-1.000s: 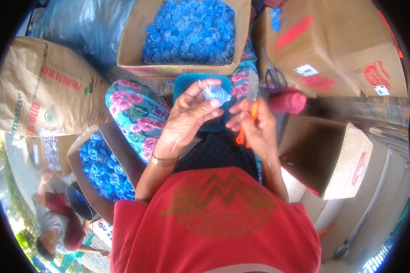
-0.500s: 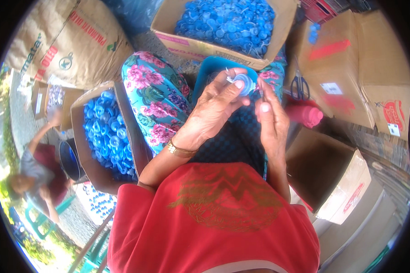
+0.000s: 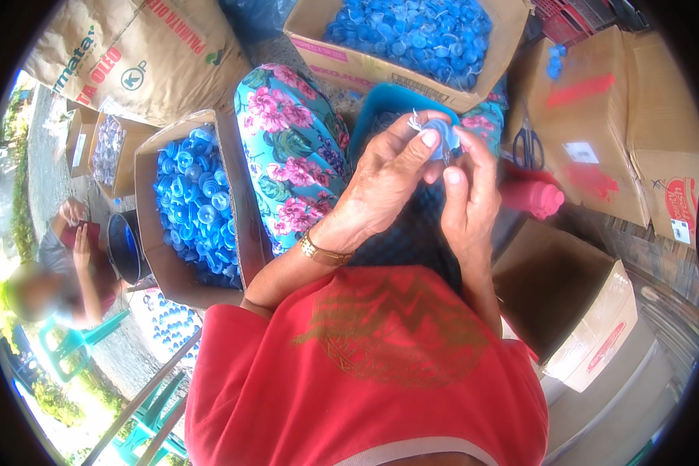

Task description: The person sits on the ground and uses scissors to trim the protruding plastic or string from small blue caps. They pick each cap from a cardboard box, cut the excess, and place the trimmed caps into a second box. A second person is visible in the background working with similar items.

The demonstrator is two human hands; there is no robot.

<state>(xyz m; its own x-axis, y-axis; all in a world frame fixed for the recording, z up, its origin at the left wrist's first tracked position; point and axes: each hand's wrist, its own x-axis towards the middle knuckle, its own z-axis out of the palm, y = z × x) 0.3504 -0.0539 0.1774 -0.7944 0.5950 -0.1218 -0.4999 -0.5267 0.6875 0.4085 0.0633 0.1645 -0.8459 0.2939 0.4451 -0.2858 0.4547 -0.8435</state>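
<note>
Well off to the right of my grips I see a closed cardboard box [image 3: 610, 140], its near edge standing beyond the right knuckles. A brown paper sack [image 3: 144, 66] bulges far ahead and left. Straight ahead, past both grips, the front edge of a large box [image 3: 380, 76] full of blue pieces limits forward reach. Left of my left wrist sits a smaller box [image 3: 245, 210] of blue pieces, its side wall along the flowered trouser leg. Behind and right of the right grip, an open box [image 3: 555, 283] turns its mouth upward, close by that forearm. Directly under the grips, a blue bin [image 3: 380, 101] shows its rim. A pink bottle [image 3: 532, 196] lies just right. My left grip [image 3: 388, 171] is clamped, thumb and fingers, on one blue piece [image 3: 447, 140]; my right grip [image 3: 471, 190] has its fingertips near together at the piece's right edge, though I can't tell whether they pinch it. Scissors [image 3: 529, 132] stand farther right. White string [image 3: 414, 120] sticks out at the left fingertips.
</note>
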